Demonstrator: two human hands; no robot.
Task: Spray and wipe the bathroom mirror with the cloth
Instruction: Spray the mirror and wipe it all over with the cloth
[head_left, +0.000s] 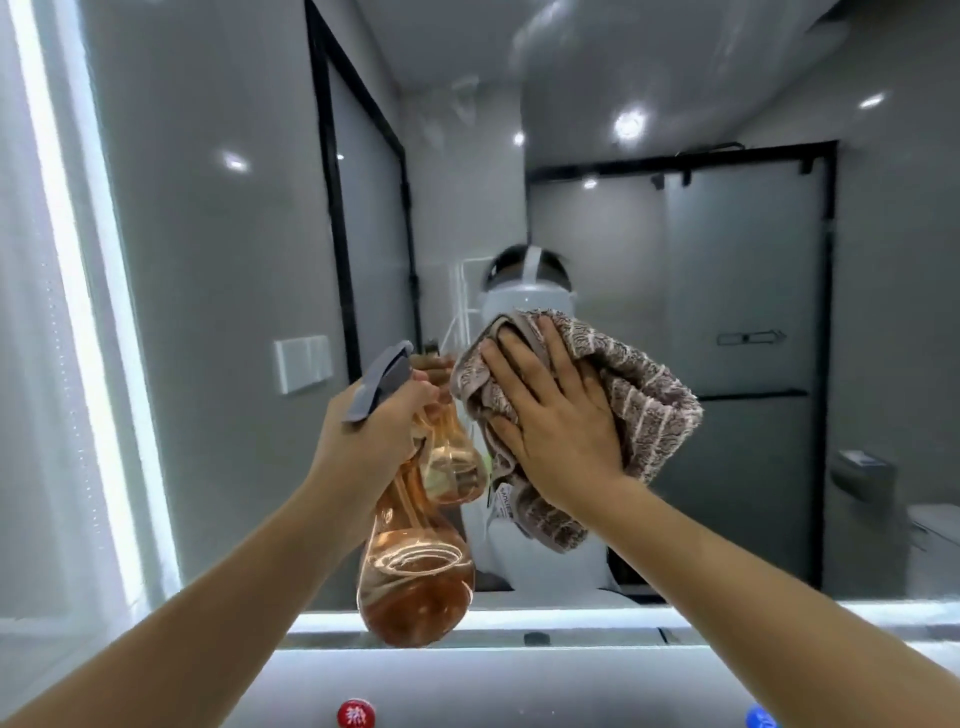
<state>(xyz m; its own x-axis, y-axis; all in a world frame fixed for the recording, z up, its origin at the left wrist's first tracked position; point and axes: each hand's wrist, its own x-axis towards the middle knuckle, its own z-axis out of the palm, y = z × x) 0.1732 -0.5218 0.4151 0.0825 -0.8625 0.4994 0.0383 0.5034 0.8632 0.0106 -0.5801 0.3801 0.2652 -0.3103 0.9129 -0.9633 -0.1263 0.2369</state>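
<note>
The bathroom mirror (649, 312) fills most of the view, with lit strips along its left and bottom edges. My left hand (369, 431) grips the neck of an amber see-through spray bottle (415, 582) with a grey trigger head, held close to the glass left of centre. My right hand (556, 410) lies flat, fingers spread, pressing a brown striped cloth (649, 410) against the mirror at the middle. The cloth bunches out around the palm. The bottle's reflection shows just behind it.
The mirror reflects black-framed glass doors (743, 312), a white wall switch (303, 362), and a person wearing a head camera. Below the mirror runs a pale ledge (519, 686) with a red cap (356, 714) and a blue cap (761, 719) at the bottom edge.
</note>
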